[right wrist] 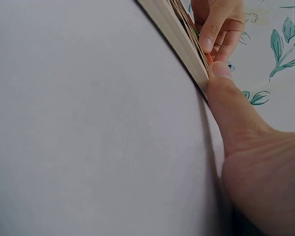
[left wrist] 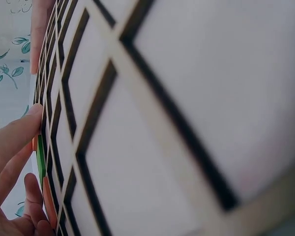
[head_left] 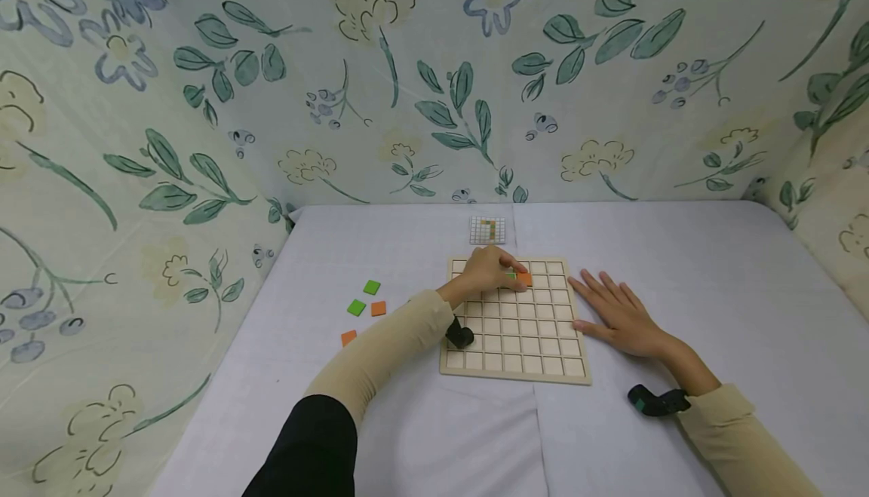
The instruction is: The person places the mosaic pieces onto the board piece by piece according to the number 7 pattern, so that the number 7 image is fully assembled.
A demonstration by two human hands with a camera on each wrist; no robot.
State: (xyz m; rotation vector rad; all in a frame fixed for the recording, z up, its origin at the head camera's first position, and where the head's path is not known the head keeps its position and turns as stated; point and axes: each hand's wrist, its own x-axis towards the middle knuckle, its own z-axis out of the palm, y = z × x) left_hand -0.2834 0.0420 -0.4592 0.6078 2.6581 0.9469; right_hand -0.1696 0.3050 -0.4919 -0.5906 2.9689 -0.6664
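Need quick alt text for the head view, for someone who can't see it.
A person's left hand sets an orange tile on a wooden grid board, while the right hand rests flat at the board's right edge. Loose green and orange tiles lie left on the white table.

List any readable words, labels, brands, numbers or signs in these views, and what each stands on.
None can be read.
The wooden grid board, the loose tiles and the white tablecloth carry no lettering.
The small pattern card shows only coloured squares.
The wall fabric has a flower print, no words.
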